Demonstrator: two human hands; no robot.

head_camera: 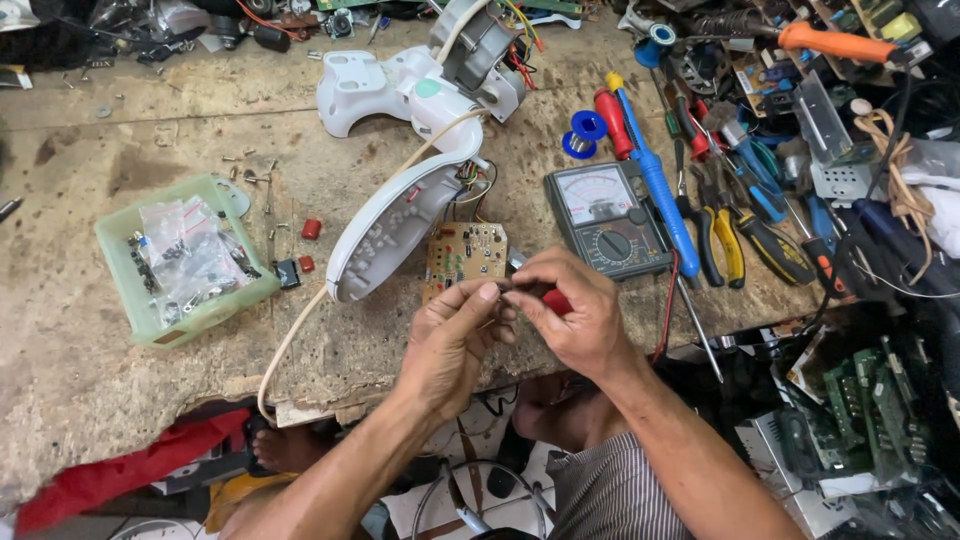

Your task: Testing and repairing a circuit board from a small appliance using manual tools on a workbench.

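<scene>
Both hands, left hand (455,335) and right hand (565,310), pinch one tiny part together just below the circuit board (465,255).

Whatever your left hand (455,335) and right hand (570,315) pinch between their fingertips is too small to make out. Your right palm covers most of a red object (557,301). The circuit board (465,255) sits partly behind your fingers. Contents of the green tray (120,270) blur together inside plastic bags. The bottom edge crops your forearms.
</scene>
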